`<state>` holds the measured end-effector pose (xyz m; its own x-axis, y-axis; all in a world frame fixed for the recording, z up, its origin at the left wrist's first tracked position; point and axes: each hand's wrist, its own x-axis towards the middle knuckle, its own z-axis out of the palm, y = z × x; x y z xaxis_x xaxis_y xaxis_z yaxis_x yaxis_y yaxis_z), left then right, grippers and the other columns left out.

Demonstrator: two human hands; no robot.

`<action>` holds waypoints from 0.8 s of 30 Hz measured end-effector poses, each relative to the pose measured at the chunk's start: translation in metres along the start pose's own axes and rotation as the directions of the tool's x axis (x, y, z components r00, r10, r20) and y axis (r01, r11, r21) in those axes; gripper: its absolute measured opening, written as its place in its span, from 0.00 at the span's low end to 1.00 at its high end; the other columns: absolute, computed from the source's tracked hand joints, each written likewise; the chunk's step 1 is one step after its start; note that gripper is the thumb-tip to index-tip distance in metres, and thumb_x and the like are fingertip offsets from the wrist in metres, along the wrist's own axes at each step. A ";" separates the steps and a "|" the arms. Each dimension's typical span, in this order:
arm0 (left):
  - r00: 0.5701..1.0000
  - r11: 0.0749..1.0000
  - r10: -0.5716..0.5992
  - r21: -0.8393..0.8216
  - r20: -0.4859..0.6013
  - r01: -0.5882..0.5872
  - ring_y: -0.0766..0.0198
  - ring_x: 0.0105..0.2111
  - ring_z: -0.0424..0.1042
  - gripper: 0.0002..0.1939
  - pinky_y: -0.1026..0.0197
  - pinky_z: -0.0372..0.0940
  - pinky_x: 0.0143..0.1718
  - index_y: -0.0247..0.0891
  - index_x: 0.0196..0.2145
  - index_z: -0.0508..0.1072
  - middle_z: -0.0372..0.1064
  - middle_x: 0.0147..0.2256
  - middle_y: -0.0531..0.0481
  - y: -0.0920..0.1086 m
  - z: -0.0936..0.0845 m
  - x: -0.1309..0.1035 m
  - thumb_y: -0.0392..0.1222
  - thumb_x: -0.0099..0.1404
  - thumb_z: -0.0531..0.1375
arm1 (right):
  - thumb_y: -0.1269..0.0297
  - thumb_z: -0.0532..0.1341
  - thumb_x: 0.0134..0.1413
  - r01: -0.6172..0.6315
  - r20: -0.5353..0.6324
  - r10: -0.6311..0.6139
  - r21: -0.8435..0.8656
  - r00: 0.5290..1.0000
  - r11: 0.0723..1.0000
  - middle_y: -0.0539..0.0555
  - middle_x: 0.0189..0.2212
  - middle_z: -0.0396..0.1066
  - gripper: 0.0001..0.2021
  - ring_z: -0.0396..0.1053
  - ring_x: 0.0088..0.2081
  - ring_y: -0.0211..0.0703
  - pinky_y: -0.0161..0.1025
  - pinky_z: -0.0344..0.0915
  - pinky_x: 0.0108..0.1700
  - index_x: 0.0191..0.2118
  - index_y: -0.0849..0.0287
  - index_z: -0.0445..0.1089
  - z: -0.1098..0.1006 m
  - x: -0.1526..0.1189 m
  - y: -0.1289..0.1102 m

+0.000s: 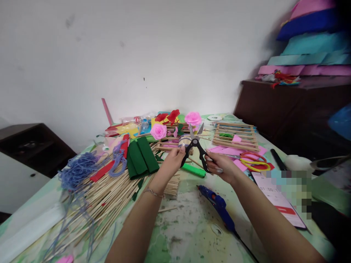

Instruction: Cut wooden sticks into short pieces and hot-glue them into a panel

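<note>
A pair of black-handled scissors [195, 142] is held up over the middle of the table, its blades spread and pointing away from me. My left hand [175, 160] is closed on the left handle, and my right hand [221, 165] grips the right one. Behind the scissors stand pink paper flowers [193, 118] and red paper flowers [173, 116]. A small bundle of sticks [185, 140] is partly hidden beyond my left hand. Below the scissors lie a bright green marker-like tube [194, 170] and a blue glue gun [218, 204].
Loose wooden sticks [109, 204], blue-purple yarn [78, 171] and green crepe paper [142, 159] cover the left. A stick frame [236, 136], red-and-yellow-handled scissors [255, 162] and a phone [279, 201] lie right. The glue gun's cord [246, 248] trails to the front edge.
</note>
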<state>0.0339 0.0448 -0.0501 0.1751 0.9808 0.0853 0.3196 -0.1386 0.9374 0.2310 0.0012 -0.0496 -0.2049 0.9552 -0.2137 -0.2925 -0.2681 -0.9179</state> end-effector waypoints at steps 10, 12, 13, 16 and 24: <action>0.995 0.999 0.010 -0.042 0.095 -0.007 0.58 0.31 0.67 0.27 0.61 0.58 0.32 0.38 0.34 0.75 0.71 0.30 0.47 -0.013 -0.002 0.008 0.64 0.63 0.49 | 0.49 0.63 0.48 0.029 -0.024 -0.030 -0.055 0.999 0.998 0.40 0.06 0.46 0.21 0.39 0.10 0.26 0.31 0.35 0.15 0.19 0.57 0.57 0.005 -0.001 0.000; 0.996 0.998 0.016 -0.060 0.089 -0.011 0.57 0.35 0.69 0.26 0.61 0.59 0.35 0.38 0.36 0.74 0.72 0.36 0.45 -0.014 -0.002 0.009 0.63 0.64 0.49 | 0.49 0.63 0.47 0.051 -0.052 -0.054 -0.067 0.997 0.996 0.40 0.07 0.46 0.21 0.39 0.10 0.27 0.32 0.34 0.15 0.19 0.57 0.58 0.004 -0.001 -0.001; 0.997 0.998 0.004 -0.058 0.075 0.001 0.57 0.36 0.69 0.26 0.61 0.60 0.36 0.38 0.37 0.73 0.71 0.37 0.45 -0.013 -0.002 0.009 0.62 0.64 0.49 | 0.49 0.63 0.47 0.066 -0.069 -0.071 -0.071 0.995 0.995 0.40 0.07 0.46 0.20 0.39 0.11 0.27 0.32 0.34 0.15 0.19 0.57 0.59 0.004 -0.001 -0.001; 0.999 1.000 -0.017 0.001 0.034 0.017 0.56 0.39 0.70 0.23 0.60 0.60 0.38 0.37 0.39 0.72 0.71 0.39 0.43 -0.009 -0.005 0.009 0.59 0.66 0.49 | 0.48 0.63 0.47 0.129 -0.120 -0.138 -0.080 0.983 0.988 0.40 0.08 0.45 0.20 0.38 0.11 0.26 0.33 0.34 0.16 0.20 0.58 0.59 0.003 -0.005 -0.007; 0.998 0.956 0.057 0.291 -0.032 -0.046 0.60 0.29 0.68 0.10 0.61 0.59 0.33 0.38 0.29 0.73 0.72 0.30 0.48 0.001 -0.008 0.001 0.34 0.57 0.52 | 0.51 0.59 0.53 0.296 -0.394 -0.381 -0.261 0.836 0.919 0.43 0.09 0.50 0.17 0.46 0.13 0.30 0.33 0.43 0.18 0.21 0.57 0.61 -0.028 -0.006 -0.025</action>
<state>0.0270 0.0464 -0.0463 0.1637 0.9751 0.1495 0.5687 -0.2171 0.7934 0.2663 0.0055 -0.0344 0.3087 0.9503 0.0397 -0.0857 0.0694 -0.9939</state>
